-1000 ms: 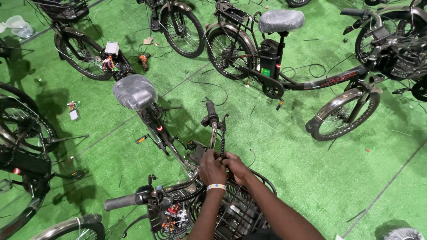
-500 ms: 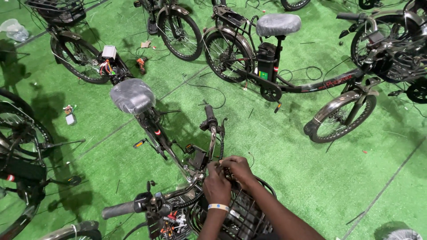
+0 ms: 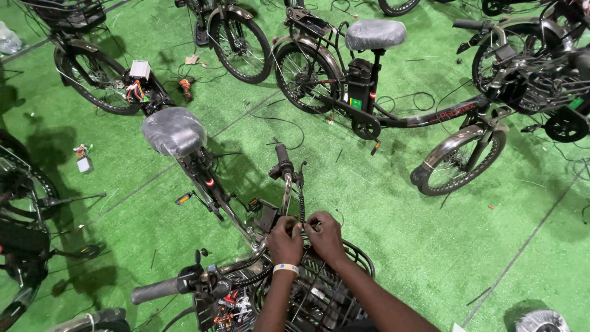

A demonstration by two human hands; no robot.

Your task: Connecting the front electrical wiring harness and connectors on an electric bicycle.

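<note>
Both hands meet at the handlebar [image 3: 286, 184] above the basket [image 3: 319, 289]: left hand [image 3: 284, 238] and right hand [image 3: 324, 237] fingers pinch a black cable [image 3: 302, 206]. Cable work unfinished; wires still hang loose below.

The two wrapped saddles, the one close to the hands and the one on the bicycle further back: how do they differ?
The near saddle sits on the bicycle that both hands, left hand and right hand, work on; the far saddle tops a bicycle nobody touches. The near saddle looks larger and rounder, the far saddle flatter. Both are wrapped in grey film.
</note>
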